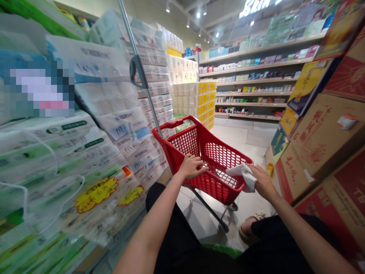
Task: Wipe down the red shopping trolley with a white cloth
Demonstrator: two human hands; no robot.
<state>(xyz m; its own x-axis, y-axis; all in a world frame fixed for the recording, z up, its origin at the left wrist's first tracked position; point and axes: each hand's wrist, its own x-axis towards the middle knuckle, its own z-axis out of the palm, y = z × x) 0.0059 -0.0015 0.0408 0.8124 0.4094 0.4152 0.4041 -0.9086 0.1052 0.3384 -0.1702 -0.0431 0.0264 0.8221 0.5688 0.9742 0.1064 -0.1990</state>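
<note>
A red plastic shopping cart [211,190] stands in front of me, its basket of perforated walls tilted in view. My left hand [194,166] lies at the near rim, fingers stretched over the basket and nothing in them. At the right end of the basket, my right hand [261,180] grips a crumpled white cloth [242,175]. The cloth hangs over the rim there; whether it is fabric or paper I cannot tell. The red push handle [173,123] is at the far left, beside a tall metal pole [146,89] with a grey hook.
Wrapped tissue packs [114,99] rise in stacks on the left, with yellow price tags [97,194]. Cardboard cartons [322,140] line the right side. Shelves [251,80] of small boxed goods stand at the back. Pale floor tiles [228,133] run between them.
</note>
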